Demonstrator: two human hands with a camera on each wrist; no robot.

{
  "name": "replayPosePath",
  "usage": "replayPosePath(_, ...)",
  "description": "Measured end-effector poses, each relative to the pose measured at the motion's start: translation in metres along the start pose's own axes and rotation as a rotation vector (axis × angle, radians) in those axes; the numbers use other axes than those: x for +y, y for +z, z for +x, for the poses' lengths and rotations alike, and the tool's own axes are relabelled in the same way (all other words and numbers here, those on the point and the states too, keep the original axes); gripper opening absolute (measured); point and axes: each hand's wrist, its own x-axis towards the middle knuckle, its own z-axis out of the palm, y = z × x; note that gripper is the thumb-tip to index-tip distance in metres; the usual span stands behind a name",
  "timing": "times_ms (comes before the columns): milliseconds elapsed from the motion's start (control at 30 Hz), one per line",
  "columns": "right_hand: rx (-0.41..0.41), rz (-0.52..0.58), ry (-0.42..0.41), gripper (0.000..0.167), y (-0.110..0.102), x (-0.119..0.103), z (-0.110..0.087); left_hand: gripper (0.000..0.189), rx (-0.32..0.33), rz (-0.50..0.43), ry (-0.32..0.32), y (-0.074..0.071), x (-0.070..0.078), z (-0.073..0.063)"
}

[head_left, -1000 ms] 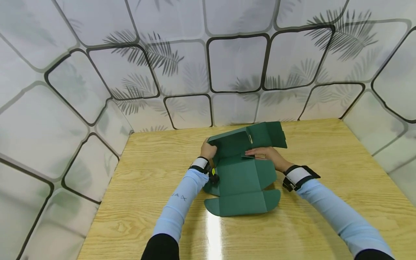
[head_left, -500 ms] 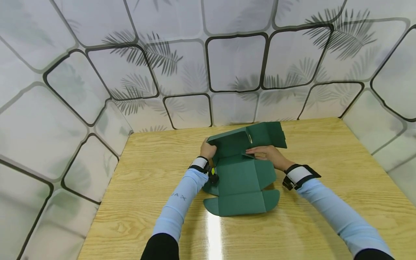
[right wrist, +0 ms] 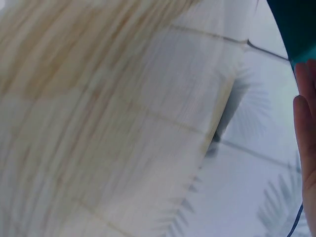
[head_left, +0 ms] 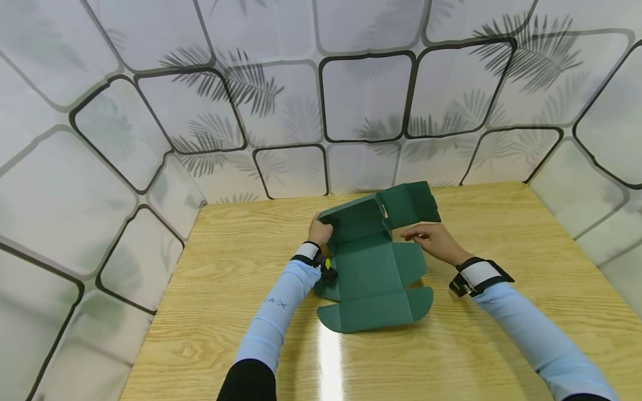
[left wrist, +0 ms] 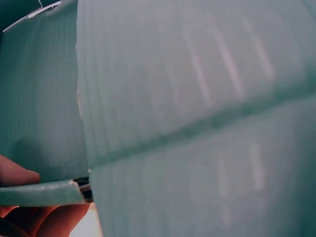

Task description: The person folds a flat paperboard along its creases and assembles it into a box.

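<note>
A green cardboard box [head_left: 366, 267], partly folded, lies on the wooden table with its rear panel raised. My left hand [head_left: 320, 230] grips its back left corner. Seen from the left wrist, the thumb [left wrist: 17, 174] is above a green flap edge [left wrist: 42, 193] and the fingers are curled below it. My right hand [head_left: 435, 241] is off to the box's right side, fingers slightly bent, below the long flap [head_left: 407, 204] that sticks out to the right. In the right wrist view only part of the right hand [right wrist: 307, 133] shows, beside a dark green edge.
The pale wooden table [head_left: 236, 278] extends around the box. Behind it and at both sides stand white walls [head_left: 366, 100] with dark outlined shapes and leaf prints. Side flaps [head_left: 411, 263] of the box spread over the tabletop.
My right hand has let go of the small inner flap and drawn back to the right. That flap now stands up, and the long right flap is slightly higher. The left hand keeps its grip.
</note>
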Motion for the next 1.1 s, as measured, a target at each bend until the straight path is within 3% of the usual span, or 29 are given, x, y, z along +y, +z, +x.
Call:
replayPosePath(100,-0.045,0.042,0.050,0.021,-0.008,0.006,-0.004,0.048,-0.002,0.000,-0.015,0.002,-0.003,0.003)
replayPosePath(200,-0.119,0.073,0.138,0.021,-0.019,0.013,-0.005,0.051,-0.043,0.000,-0.053,-0.002,0.006,0.000)
replayPosePath(267,-0.157,0.063,0.204,0.021,-0.025,0.018,-0.006,0.050,-0.045,-0.002,-0.046,-0.004,0.010,-0.002)
replayPosePath(300,-0.157,0.055,0.241,0.021,-0.028,0.020,-0.006,0.051,-0.050,0.006,-0.052,-0.001,0.003,0.003)
replayPosePath(433,-0.056,0.106,0.398,0.027,-0.039,0.025,-0.002,0.051,-0.034,0.019,-0.050,0.004,-0.006,0.009)
replayPosePath(500,0.028,0.226,0.459,0.033,-0.044,0.029,0.002,0.053,-0.024,0.038,-0.056,0.005,-0.006,0.009)
replayPosePath(567,0.090,0.387,0.488,0.032,-0.049,0.033,0.006,0.052,-0.015,0.039,-0.043,-0.001,0.008,-0.002)
replayPosePath(633,0.123,0.553,0.483,0.027,-0.053,0.036,0.011,0.052,-0.059,0.018,-0.060,-0.007,0.018,-0.009)
replayPosePath(667,0.124,0.610,0.478,0.024,-0.055,0.037,0.014,0.052,-0.029,0.026,-0.032,-0.008,0.020,-0.012)
replayPosePath(700,0.120,0.653,0.470,0.022,-0.057,0.038,0.017,0.051,-0.049,0.012,-0.036,-0.010,0.023,-0.015)
replayPosePath(767,0.091,0.706,0.457,0.033,-0.059,0.038,0.022,0.052,-0.089,-0.016,-0.073,-0.013,0.024,-0.015)
replayPosePath(867,0.027,0.772,0.432,0.066,-0.061,0.037,0.028,0.053,-0.070,-0.009,-0.067,-0.008,0.015,-0.008)
replayPosePath(933,-0.020,0.863,0.399,0.080,-0.061,0.034,0.032,0.054,-0.067,0.003,-0.075,-0.003,0.006,0.000)
replayPosePath(1067,-0.101,1.080,0.295,0.072,-0.061,0.026,0.038,0.051,-0.030,0.012,-0.016,0.002,-0.009,0.008)
replayPosePath(1100,-0.125,1.119,0.265,0.069,-0.060,0.023,0.039,0.051,-0.044,0.008,-0.034,0.003,-0.010,0.010)
